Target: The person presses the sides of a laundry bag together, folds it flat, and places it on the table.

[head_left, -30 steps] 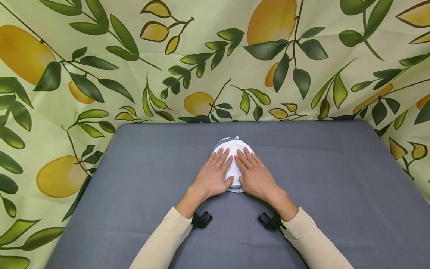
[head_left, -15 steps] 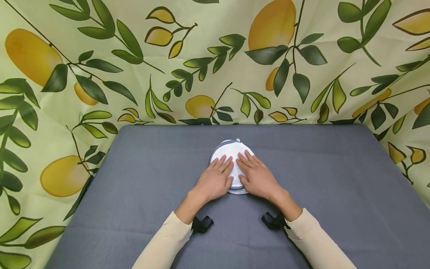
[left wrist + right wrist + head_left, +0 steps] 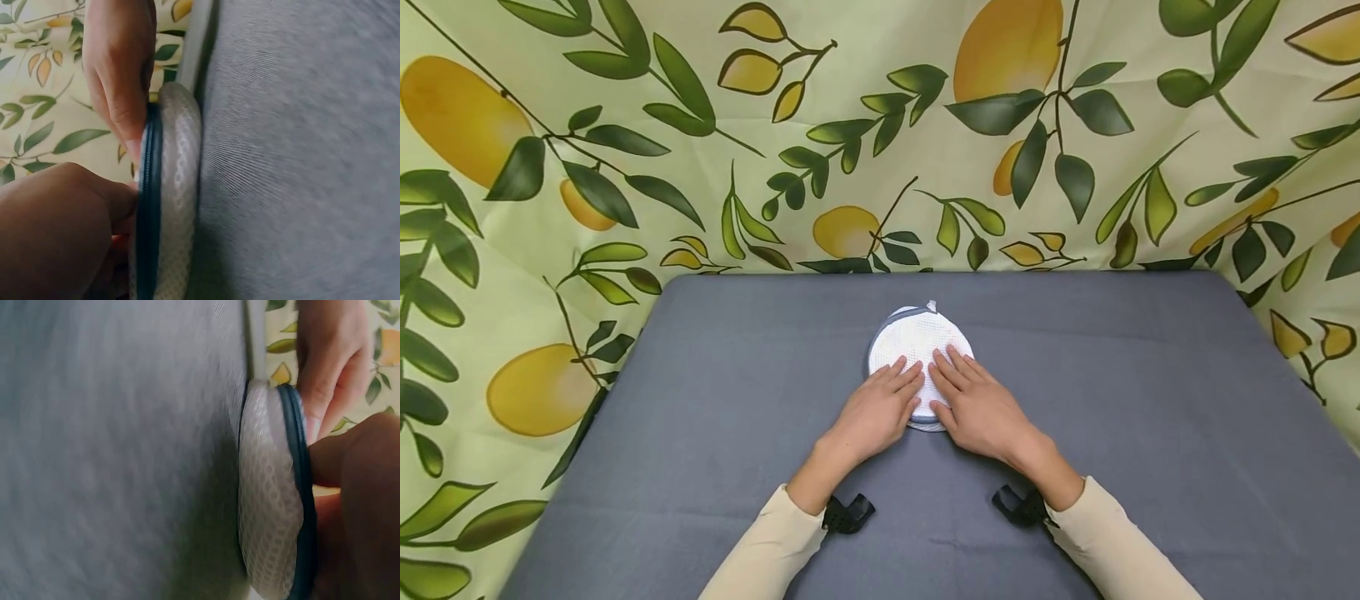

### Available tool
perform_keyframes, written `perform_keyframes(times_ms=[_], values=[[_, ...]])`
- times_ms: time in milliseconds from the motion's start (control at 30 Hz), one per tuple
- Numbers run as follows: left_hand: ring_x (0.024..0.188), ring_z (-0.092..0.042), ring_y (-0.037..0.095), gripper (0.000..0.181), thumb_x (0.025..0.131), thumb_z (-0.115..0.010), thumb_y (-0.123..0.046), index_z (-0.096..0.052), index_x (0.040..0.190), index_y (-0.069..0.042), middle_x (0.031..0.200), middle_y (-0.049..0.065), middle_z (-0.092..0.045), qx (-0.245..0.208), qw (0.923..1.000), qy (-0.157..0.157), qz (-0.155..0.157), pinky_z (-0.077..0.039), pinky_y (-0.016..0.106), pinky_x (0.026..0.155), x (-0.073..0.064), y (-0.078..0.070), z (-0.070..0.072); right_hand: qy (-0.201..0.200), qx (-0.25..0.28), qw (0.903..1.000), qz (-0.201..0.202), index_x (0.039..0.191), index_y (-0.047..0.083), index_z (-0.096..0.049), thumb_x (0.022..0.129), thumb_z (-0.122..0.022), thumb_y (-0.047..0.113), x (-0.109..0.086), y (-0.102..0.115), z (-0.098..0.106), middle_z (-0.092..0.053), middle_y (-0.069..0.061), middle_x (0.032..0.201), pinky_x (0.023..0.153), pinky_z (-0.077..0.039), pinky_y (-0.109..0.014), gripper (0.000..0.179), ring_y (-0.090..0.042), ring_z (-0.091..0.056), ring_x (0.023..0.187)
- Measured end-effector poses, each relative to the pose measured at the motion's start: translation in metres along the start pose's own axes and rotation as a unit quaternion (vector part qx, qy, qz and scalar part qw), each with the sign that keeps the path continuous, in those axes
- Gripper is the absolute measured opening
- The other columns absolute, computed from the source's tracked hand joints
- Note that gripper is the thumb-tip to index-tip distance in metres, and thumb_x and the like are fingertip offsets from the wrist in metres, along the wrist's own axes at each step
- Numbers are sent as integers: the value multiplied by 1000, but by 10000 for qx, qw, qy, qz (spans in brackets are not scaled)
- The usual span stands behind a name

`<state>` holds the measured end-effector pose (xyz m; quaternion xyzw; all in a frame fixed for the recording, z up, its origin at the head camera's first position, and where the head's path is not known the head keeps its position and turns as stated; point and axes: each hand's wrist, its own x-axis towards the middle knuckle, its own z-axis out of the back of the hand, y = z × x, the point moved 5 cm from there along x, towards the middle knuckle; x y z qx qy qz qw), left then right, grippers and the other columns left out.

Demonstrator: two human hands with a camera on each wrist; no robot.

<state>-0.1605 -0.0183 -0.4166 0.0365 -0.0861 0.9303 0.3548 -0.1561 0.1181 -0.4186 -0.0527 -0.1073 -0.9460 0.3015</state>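
Observation:
A round white mesh laundry bag with a blue-grey zipper band lies on the grey table. My left hand rests on its near left part, fingers extended over the mesh. Opposite it, my right hand lies on the near right part with fingers spread forward. Both thumbs point inward near the middle of the bag. From the side, the left wrist view shows the dark zipper running along the bag's edge above a puffy mesh wall, which the right wrist view also shows.
The grey cloth-covered table extends around the bag on all sides. Behind it and at both sides hangs a fabric backdrop printed with lemons and leaves. Black wrist mounts sit under both wrists.
Both hands have slid slightly back toward the near side of the bag, the right wrist also moving a little outward. More of the bag's far part shows.

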Motion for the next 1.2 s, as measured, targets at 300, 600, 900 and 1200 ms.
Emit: perform_keyframes(times_ms=[300, 600, 900, 1200], values=[[137, -34, 26, 39, 101, -49, -21, -54, 136, -4, 144, 7, -45, -387, 9991, 110, 100, -26, 40, 111, -2, -1, -2, 199, 19, 9998, -83, 140, -4, -44, 99, -49, 27, -2, 2, -4, -33, -18, 150, 113, -18, -44, 52, -32, -21, 142], [136, -36, 27, 38, 100, -49, -20, -55, 134, -3, 142, 9, -47, -457, 9989, -50, 25, -27, 41, 110, 2, 0, -5, 135, -26, 9997, -178, 139, -4, -45, 98, -50, 27, -1, -1, -4, -36, -17, 148, 112, -20, -45, 51, -32, -23, 141], [134, -40, 26, 37, 99, -51, -21, -58, 132, -5, 140, 9, -50, 23, 9996, -242, 130, -30, 39, 108, -1, 2, -4, -67, -36, 9999, 111, 137, -3, -49, 97, -52, 24, 5, 0, -6, -39, -17, 147, 112, -21, -45, 48, -33, -26, 140], [129, -45, 29, 34, 95, -58, -17, -62, 126, -3, 129, 11, -59, -353, 9944, -998, 19, -31, 41, 108, -5, 4, 15, -622, 677, 9952, 343, 134, -1, -54, 95, -59, 22, 5, -4, 15, -52, -18, 136, 108, -28, -50, 45, -38, -35, 135]])
